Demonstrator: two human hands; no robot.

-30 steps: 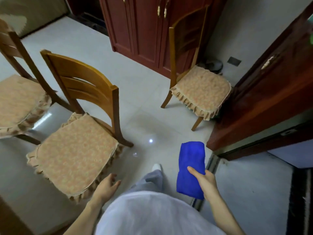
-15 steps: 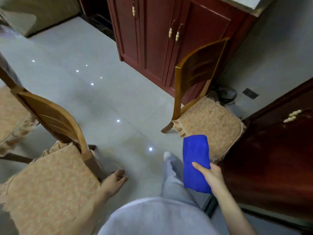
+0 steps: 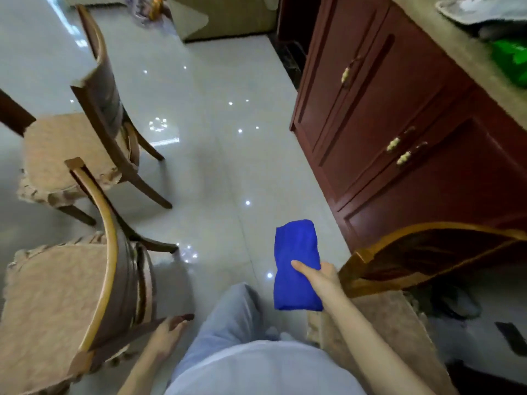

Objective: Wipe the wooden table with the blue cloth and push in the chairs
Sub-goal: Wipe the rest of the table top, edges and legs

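My right hand (image 3: 319, 276) grips a folded blue cloth (image 3: 295, 258) in front of me, thumb on top, above the tiled floor. My left hand (image 3: 169, 333) hangs low with relaxed fingers and holds nothing, just right of the nearest wooden chair (image 3: 65, 306) with a tan frilled cushion. A second cushioned chair (image 3: 71, 149) stands further back on the left. A third chair's curved back (image 3: 427, 252) is at my right, beside the cloth. The wooden table is out of view.
A dark red cabinet (image 3: 399, 132) with brass handles runs along the right, with a stone top holding a green item (image 3: 510, 61). Glossy pale tiles (image 3: 216, 155) stretch ahead between the chairs and cabinet. My legs in grey trousers (image 3: 228, 323) are below.
The view has swung left and forward: the cabinet now lies to my right and the third chair has slid to my lower right. My right hand still holds the cloth.
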